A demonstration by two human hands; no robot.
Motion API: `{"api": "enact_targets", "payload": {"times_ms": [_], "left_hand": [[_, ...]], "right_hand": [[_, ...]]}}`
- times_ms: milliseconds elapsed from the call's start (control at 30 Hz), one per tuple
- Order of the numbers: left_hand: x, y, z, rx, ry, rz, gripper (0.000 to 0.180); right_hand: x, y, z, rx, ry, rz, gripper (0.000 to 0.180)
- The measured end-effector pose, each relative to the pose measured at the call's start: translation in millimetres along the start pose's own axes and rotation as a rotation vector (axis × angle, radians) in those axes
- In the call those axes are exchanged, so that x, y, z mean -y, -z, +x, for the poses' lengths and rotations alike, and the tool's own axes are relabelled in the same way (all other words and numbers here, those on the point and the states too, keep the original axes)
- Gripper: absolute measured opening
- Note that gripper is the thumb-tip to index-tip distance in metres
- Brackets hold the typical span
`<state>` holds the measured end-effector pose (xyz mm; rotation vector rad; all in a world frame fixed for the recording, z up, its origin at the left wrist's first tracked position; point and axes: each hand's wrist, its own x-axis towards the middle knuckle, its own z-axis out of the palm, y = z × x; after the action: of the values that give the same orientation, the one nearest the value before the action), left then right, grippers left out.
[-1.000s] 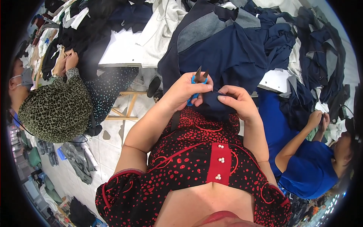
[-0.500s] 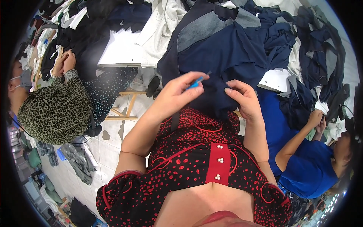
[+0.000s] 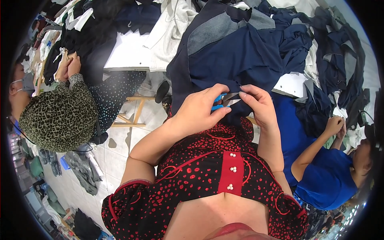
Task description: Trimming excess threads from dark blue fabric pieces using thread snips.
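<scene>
Snips (image 3: 229, 97), blue-handled, sit in the left grip (image 3: 204, 107). Fingers curl over the upper handle, thumb along the lower; blades point right, toward the fingertips of the other hand. Right grip (image 3: 258, 104): thumb and forefinger drawn in close at the blade tips, touching navy cloth (image 3: 236, 56); cannot tell whether a fold is pinched between them. Same cloth spreads forward of both grips in a loose heap and hangs below them, over the lap of a red-dotted black dress (image 3: 208, 160). Gray-blue panel (image 3: 212, 34) set into the heap, well ahead of the left grip.

Pale cloth (image 3: 172, 34) lies forward and left of the grips, beside a white tabletop (image 3: 128, 52). Wooden frame (image 3: 138, 112) low, left of the left grip. Co-worker in leopard print (image 3: 60, 114) far left; another in blue (image 3: 330, 180) well right of the right grip.
</scene>
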<state>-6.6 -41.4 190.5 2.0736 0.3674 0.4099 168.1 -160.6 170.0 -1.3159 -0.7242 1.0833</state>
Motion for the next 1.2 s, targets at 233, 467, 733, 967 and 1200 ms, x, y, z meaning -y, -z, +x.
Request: {"api": "enact_targets", "payload": {"times_ms": [233, 467, 733, 967, 1200], "left_hand": [[-1.2, -4.9, 1.7, -0.060, 0.018, 0.055, 0.031], [-4.7, -3.7, 2.9, -0.072, 0.000, 0.085, 0.029], [-4.5, -5.1, 4.5, -0.099, 0.003, 0.095, 0.028], [-4.2, -7.6, 1.8, -0.107, 0.005, 0.149, 0.028], [-3.0, -8.1, 5.8, -0.095, 0.029, 0.082, 0.028]], "right_hand": [[2.3, -2.3, -1.7, -0.011, 0.037, -0.122, 0.018], [-1.7, 0.1, -1.9, -0.027, 0.052, -0.149, 0.018], [-4.2, -0.3, -1.1, -0.039, 0.061, -0.173, 0.019], [-4.9, -1.4, -4.3, -0.061, 0.072, -0.225, 0.019], [0.6, -3.4, -4.7, -0.062, 0.036, -0.163, 0.018]]}}
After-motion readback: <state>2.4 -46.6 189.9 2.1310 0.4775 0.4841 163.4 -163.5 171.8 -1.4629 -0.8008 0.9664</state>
